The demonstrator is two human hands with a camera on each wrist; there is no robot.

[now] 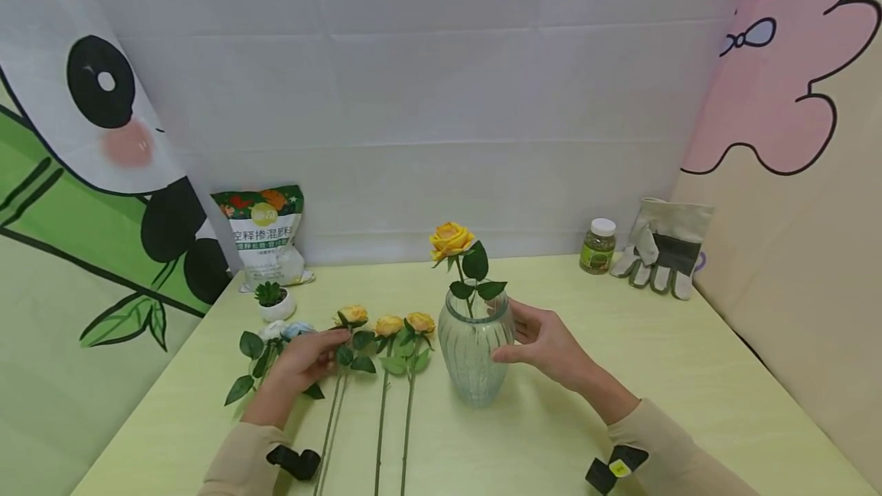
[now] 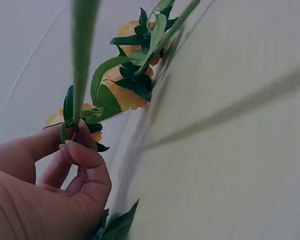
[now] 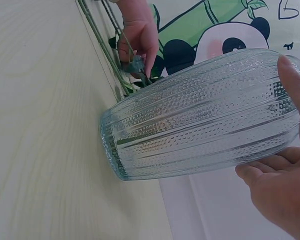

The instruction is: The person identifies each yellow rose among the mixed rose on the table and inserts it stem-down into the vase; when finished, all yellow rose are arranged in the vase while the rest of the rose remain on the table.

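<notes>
My left hand (image 1: 306,358) pinches a yellow rose (image 1: 353,315) just below its bloom; in the left wrist view its green stem (image 2: 82,55) runs up from the thumb and fingertips. Two more yellow roses, one in the middle (image 1: 389,325) and one to its right (image 1: 419,321), lie on the table with their stems toward me. With thumb and fingers on either side, my right hand (image 1: 547,343) holds a ribbed clear glass vase (image 1: 475,358). One yellow rose (image 1: 451,240) stands in the vase, its bloom and leaves above the rim.
White and blue flowers (image 1: 298,329) with dark leaves lie by my left hand. Behind them are a small potted succulent (image 1: 270,295) and a fertilizer bag (image 1: 265,239). A lidded jar (image 1: 596,247) and work gloves (image 1: 664,247) are at the back right.
</notes>
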